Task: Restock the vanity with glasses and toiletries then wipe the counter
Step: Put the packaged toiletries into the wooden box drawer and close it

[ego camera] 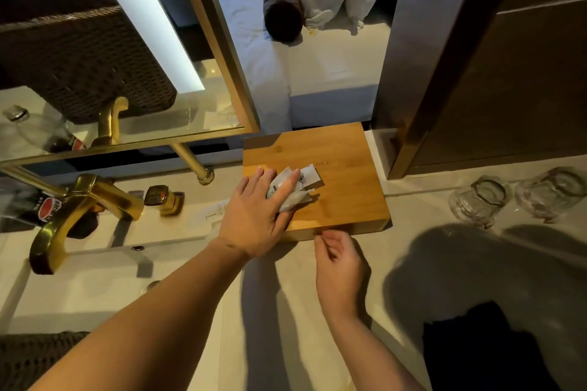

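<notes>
Pale counter [317,295] by gold tap [85,209]. Left hand [254,216] lay flat, fingers straight, pressing white packets [295,187] onto box [346,187]. Right hand [340,260] pinched small knob at box front. Glasses [517,197] sat well right of both hands. Judged step: stocking toiletries; next, open box while keeping packets steady. Lid lettering too faint; packet print unreadable.

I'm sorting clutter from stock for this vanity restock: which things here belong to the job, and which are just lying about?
Job:
wooden box
toiletry packets, under the left hand
right hand at the box's front knob
two glasses
counter

Lying about:
cola bottle
gold faucet
dark cloth, maybe for wiping
</notes>
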The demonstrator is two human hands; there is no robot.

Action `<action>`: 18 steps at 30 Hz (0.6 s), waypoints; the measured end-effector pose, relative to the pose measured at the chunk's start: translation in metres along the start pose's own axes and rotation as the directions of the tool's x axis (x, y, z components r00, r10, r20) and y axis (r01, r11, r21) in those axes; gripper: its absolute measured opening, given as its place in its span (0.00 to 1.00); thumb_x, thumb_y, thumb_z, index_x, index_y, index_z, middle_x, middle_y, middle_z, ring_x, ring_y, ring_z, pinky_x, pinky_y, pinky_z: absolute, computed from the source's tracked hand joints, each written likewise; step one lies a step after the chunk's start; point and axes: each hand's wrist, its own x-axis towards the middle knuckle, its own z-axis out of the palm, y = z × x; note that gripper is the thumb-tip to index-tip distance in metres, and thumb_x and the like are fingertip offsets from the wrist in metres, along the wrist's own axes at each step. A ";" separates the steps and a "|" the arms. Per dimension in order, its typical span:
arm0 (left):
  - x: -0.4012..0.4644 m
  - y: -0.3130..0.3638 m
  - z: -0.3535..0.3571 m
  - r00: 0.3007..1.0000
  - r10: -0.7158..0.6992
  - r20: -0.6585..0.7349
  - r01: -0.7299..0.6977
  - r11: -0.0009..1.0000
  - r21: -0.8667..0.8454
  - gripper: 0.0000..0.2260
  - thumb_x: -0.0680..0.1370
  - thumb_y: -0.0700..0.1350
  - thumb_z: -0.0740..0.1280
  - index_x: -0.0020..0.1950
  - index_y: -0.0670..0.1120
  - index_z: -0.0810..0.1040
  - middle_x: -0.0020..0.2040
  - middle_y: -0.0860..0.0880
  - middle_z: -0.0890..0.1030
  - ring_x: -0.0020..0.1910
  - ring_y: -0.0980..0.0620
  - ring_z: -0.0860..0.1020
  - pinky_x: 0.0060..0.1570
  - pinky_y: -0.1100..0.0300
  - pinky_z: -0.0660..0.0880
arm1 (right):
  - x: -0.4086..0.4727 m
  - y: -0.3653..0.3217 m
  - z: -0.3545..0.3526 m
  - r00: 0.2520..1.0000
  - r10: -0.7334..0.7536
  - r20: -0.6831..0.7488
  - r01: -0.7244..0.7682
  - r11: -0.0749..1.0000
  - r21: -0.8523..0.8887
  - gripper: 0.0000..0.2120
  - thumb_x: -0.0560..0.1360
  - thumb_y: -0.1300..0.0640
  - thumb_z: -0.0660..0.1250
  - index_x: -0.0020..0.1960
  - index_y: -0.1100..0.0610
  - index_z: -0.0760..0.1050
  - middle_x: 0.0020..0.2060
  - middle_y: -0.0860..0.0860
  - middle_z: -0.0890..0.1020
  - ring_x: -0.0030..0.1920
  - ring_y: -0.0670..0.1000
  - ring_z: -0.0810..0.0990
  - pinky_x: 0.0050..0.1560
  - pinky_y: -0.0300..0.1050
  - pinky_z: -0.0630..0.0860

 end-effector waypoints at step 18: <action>-0.002 0.000 0.000 0.999 -0.015 0.049 0.014 1.000 0.016 0.28 0.82 0.63 0.49 0.81 0.60 0.48 0.77 0.46 0.64 0.78 0.42 0.59 0.76 0.44 0.57 | 0.004 0.006 -0.004 0.940 -0.317 0.125 0.338 0.828 -0.446 0.10 0.75 0.51 0.71 0.38 0.44 0.73 0.33 0.38 0.78 0.35 0.41 0.78 0.35 0.31 0.75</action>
